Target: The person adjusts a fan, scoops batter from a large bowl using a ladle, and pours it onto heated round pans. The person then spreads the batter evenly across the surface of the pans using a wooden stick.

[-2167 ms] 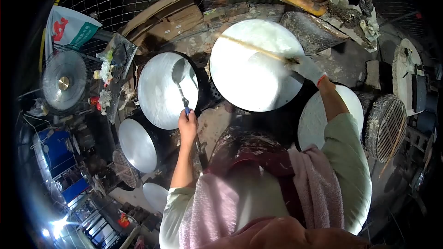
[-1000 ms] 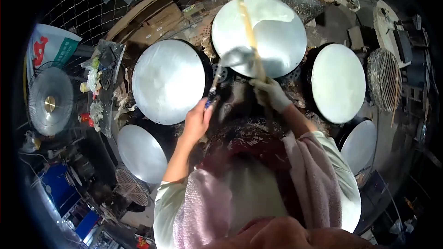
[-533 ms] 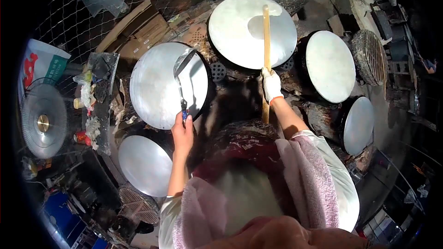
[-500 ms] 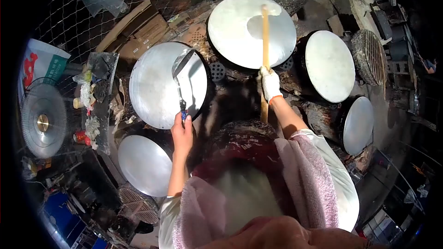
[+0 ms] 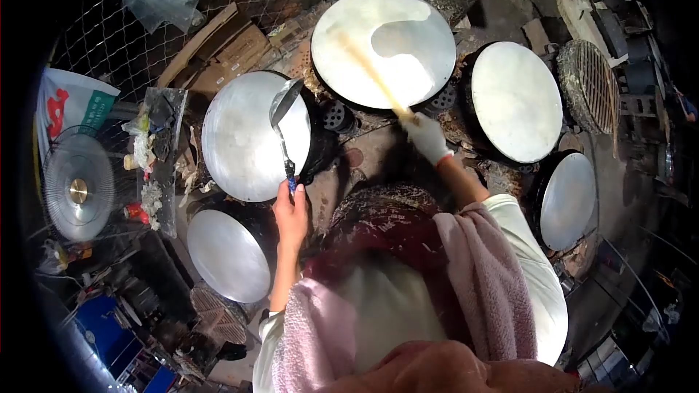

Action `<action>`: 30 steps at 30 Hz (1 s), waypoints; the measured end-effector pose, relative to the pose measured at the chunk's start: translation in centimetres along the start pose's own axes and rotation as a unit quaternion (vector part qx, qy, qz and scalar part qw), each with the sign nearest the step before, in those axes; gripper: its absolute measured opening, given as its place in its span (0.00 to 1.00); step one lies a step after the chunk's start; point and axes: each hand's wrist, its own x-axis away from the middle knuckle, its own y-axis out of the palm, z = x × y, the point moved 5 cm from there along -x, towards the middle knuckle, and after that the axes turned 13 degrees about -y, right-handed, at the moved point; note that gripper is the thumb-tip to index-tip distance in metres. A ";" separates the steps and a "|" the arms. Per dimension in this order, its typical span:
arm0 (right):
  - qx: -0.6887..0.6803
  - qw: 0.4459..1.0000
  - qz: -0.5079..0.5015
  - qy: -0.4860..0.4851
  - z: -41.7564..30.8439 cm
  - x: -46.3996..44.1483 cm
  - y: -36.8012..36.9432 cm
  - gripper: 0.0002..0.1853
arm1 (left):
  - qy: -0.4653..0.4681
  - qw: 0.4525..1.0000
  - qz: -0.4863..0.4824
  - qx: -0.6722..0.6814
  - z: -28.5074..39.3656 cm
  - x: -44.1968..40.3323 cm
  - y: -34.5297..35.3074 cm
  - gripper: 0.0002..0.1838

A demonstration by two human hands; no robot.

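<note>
My bare left hand is closed around the blue handle of a metal ladle. Its bowl is above the shiny round griddle at the left. In a white glove, my right hand grips a long wooden stick near its lower end. The stick slants up and left across the far round griddle, its far end blurred. A pale, batter-like layer covers much of this griddle, leaving a curved grey patch bare at the right. Whether the stick touches the layer I cannot tell.
Two more round griddles stand at the right, another at lower left. A slatted round lid leans at far right. At the left are a fan, a cluttered board and cardboard near wire mesh.
The stick's far end has swung left across the far griddle, and my right hand has tilted with it. The pale layer's outline has changed. My left hand still holds the ladle over the left griddle.
</note>
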 end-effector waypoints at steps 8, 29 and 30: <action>0.186 0.968 0.116 -0.123 6.6 -5.2 -7.6 0.21 | -0.031 0.999 -0.013 -0.023 2.1 1.2 3.0 0.10; 0.150 0.989 0.004 -0.020 9.1 -1.3 -9.4 0.30 | -0.131 0.990 -0.027 -0.041 2.8 2.6 8.6 0.13; 0.190 0.981 -0.021 0.042 9.8 -2.3 -9.7 0.31 | -0.143 0.988 -0.037 -0.037 3.3 2.4 8.7 0.13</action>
